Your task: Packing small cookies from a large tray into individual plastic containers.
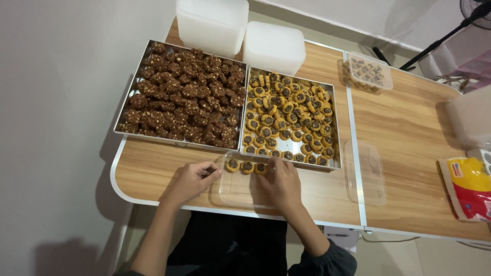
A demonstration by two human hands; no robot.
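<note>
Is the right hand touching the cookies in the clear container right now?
Touching. The head view shows the right hand with its fingertips on the last of three round cookies lined up inside the clear container.

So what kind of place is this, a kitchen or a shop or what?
Probably a home baking or packing corner, not a shop: two metal trays, one of dark cookies and one of round filled cookies, sit on a folding wooden table, with a clear plastic container being filled by hand.

Cookie trays (pixel 286 110) just beyond fingers (pixel 271 168)
</note>
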